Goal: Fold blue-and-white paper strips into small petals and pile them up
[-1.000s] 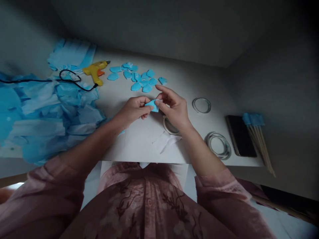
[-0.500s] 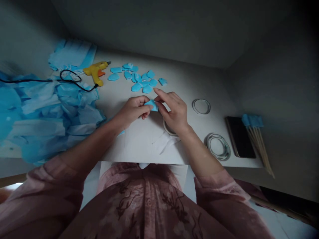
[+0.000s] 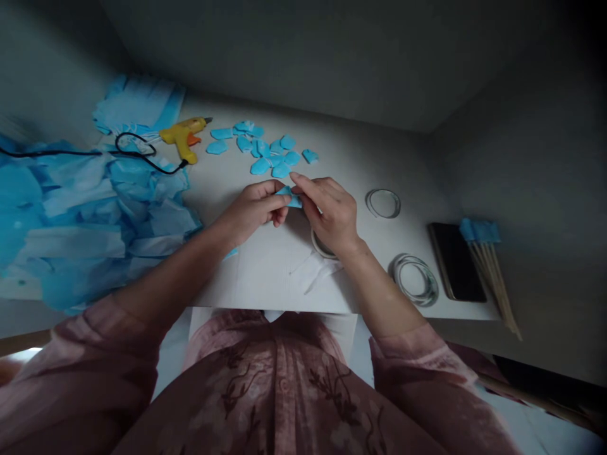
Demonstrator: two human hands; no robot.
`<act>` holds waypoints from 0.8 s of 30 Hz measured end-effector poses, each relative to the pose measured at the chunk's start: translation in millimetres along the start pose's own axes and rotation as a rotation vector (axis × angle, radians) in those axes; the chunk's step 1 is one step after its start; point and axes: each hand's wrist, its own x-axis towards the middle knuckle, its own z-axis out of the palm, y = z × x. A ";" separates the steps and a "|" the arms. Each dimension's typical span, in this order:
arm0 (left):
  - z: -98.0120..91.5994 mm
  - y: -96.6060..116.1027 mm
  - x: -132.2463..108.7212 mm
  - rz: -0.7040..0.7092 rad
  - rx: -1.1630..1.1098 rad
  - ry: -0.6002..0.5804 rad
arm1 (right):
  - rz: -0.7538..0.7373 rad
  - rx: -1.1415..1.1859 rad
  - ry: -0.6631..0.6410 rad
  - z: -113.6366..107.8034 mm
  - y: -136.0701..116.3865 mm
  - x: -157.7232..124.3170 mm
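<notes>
Left hand [image 3: 253, 212]: fingers curled, thumb and fingertips pinched on the left end of the blue petal piece [image 3: 290, 196].
Right hand [image 3: 329, 212]: forefinger and thumb pinched on the right end of the same piece, other fingers loosely bent.
Petal piece, place: held between both hands just above the counter [image 3: 265, 272], in front of the scattered cut blue petals [image 3: 265, 148].
Handling, as judged: very light, thin and soft; likely creased or torn by a hard pull, so best held by the edges with fingertips only, grip gentle.
Roll of tape [image 3: 322, 243]: on the counter under the right wrist, mostly covered by it.
White strips [image 3: 315, 268]: lying flat near the counter's front edge, just below the tape.
Glue gun [image 3: 183, 134]: yellow, on its side at the far left of the counter, black cord trailing left over the heap of blue sheet material [image 3: 85, 208].
Rings [image 3: 383, 202] and coil [image 3: 413, 278]: pale loops right of the hands, apart from each other; wire or tape, cannot tell.
Phone [image 3: 456, 260]: dark, face up, beside a bundle of wooden sticks [image 3: 490, 272] with blue-wrapped tops.
Hard to make out: dim light; exact fold and shape of the held piece hidden by the fingers; heap cut off at the left edge.
</notes>
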 end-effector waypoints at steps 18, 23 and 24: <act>-1.1 1.6 2.6 0.107 0.092 0.148 | 0.681 0.566 0.005 -5.0 -4.6 7.5; 1.8 3.1 2.3 0.127 0.159 0.161 | 0.934 0.944 -0.109 -7.0 -10.0 13.6; 2.5 3.6 2.1 0.130 0.173 0.166 | 0.953 0.971 -0.119 -7.5 -11.7 14.6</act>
